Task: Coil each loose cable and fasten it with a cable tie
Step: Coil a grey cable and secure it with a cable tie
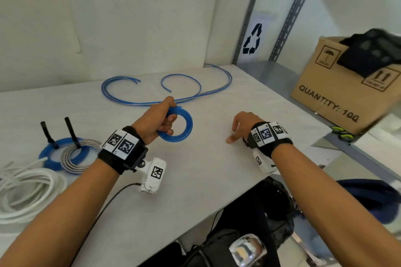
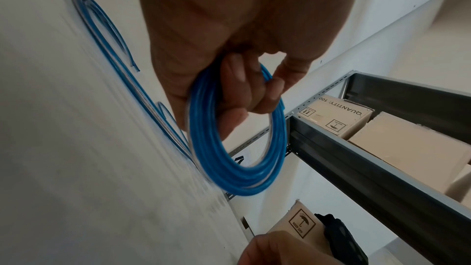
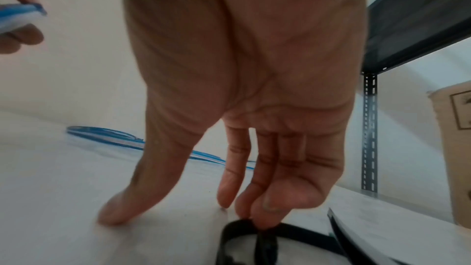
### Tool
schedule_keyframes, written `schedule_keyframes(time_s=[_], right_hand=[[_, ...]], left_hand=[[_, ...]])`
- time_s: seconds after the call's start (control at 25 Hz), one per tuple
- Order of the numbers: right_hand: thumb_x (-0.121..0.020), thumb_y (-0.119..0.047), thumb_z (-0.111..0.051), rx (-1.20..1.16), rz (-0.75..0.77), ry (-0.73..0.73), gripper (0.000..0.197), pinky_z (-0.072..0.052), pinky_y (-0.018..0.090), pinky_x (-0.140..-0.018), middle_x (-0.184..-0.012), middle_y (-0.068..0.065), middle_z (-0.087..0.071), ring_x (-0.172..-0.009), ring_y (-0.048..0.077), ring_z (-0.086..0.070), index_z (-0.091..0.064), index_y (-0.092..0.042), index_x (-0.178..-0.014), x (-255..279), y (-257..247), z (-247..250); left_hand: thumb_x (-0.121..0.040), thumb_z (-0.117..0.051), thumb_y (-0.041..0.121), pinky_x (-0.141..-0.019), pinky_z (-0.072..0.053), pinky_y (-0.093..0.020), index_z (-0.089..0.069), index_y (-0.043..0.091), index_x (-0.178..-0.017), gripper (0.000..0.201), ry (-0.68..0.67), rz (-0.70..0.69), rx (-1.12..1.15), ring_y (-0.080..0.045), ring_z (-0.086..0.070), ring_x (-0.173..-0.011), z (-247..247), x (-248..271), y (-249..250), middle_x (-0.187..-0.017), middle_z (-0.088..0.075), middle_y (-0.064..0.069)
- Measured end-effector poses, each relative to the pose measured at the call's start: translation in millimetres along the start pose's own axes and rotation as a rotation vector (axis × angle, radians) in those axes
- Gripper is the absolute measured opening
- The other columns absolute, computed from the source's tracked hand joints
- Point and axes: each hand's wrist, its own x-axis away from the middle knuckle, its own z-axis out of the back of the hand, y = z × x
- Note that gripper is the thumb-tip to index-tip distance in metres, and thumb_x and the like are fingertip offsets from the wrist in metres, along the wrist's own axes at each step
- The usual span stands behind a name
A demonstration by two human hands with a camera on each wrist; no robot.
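Head view shows a blue coil [image 1: 176, 124] gripped in the left hand [image 1: 156, 120], fingers curled through its middle and thumb over the top, held just above the white surface [image 1: 206, 180]. Left wrist view confirms the grip: the fingers [image 2: 244, 92] wrap the bunched turns while the rest of the ring hangs free below the palm. Beyond the coil, loose blue cable [image 1: 165, 93] lies in wide curves on the surface toward the wall, and 1 strand runs up to the left hand.

Right hand [image 1: 243, 124] is well apart from the coil, palm down, thumb stretched out and touching the surface. Right wrist view shows its fingers [image 3: 270, 205] only slightly bent, tips reaching down onto a looped black tie [image 3: 244, 235] lying on the surface; whether they pinch it or merely touch it I cannot tell.

At the left edge lie 2 finished coils, 1 blue [image 1: 51, 154] and 1 grey [image 1: 74, 159], overlapping, each bound with a black tie whose tail sticks up. Nearer the left corner sits a bundle of white cable [image 1: 28, 186]. To the right stands a metal shelf [image 1: 282, 76] carrying a cardboard box [image 1: 338, 84] printed QUANTITY: 100.
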Motion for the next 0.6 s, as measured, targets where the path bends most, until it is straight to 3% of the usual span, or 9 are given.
schedule_keyframes(time_s=[0.12,0.24,0.4,0.52,0.6], right_hand=[[-0.057,-0.056,-0.092,0.065,-0.1,0.077,0.071,-0.055,0.035,-0.08,-0.1,0.006,-0.064,-0.092,0.026,-0.062,-0.06,-0.011,-0.103,-1,18,1],[-0.059,-0.057,-0.09,0.062,-0.152,0.084,0.066,-0.054,0.033,-0.074,-0.093,0.007,-0.065,-0.086,0.027,-0.063,-0.061,-0.01,-0.094,-7,29,6],[-0.073,-0.037,-0.086,0.048,-0.185,0.126,0.041,-0.053,0.032,-0.066,-0.091,0.009,-0.066,-0.076,0.027,-0.063,-0.058,-0.01,-0.089,-11,30,-5],[-0.075,-0.021,-0.079,0.01,-0.197,0.19,0.027,-0.054,0.031,-0.062,-0.089,0.011,-0.068,-0.063,0.024,-0.059,-0.054,-0.012,-0.078,-14,28,-7],[-0.074,-0.021,-0.081,-0.071,-0.218,0.201,0.024,-0.058,0.033,-0.068,-0.089,0.011,-0.07,-0.071,0.027,-0.065,-0.063,-0.008,-0.084,-18,26,0]], left_hand=[[-0.098,-0.038,0.029,-0.052,-0.034,-0.028,-0.032,0.017,-0.06,0.04,-0.004,-0.003,-0.03,-0.014,-0.015,-0.044,-3,0,1,-0.045,-0.024,0.007],[-0.098,-0.038,0.028,-0.052,-0.034,-0.028,-0.033,0.017,-0.061,0.039,-0.008,-0.008,-0.031,-0.013,-0.015,-0.044,-4,1,1,-0.044,-0.025,0.008],[-0.098,-0.037,0.028,-0.052,-0.034,-0.028,-0.033,0.016,-0.06,0.04,-0.018,-0.009,-0.037,-0.013,-0.015,-0.044,-6,0,-2,-0.045,-0.024,0.007],[-0.098,-0.038,0.029,-0.051,-0.035,-0.028,-0.033,0.016,-0.06,0.04,-0.024,-0.01,-0.026,-0.013,-0.015,-0.045,-4,0,-2,-0.046,-0.024,0.006],[-0.098,-0.038,0.029,-0.051,-0.035,-0.027,-0.033,0.016,-0.06,0.04,-0.026,-0.013,-0.018,-0.013,-0.015,-0.046,-3,0,-3,-0.047,-0.024,0.006]])
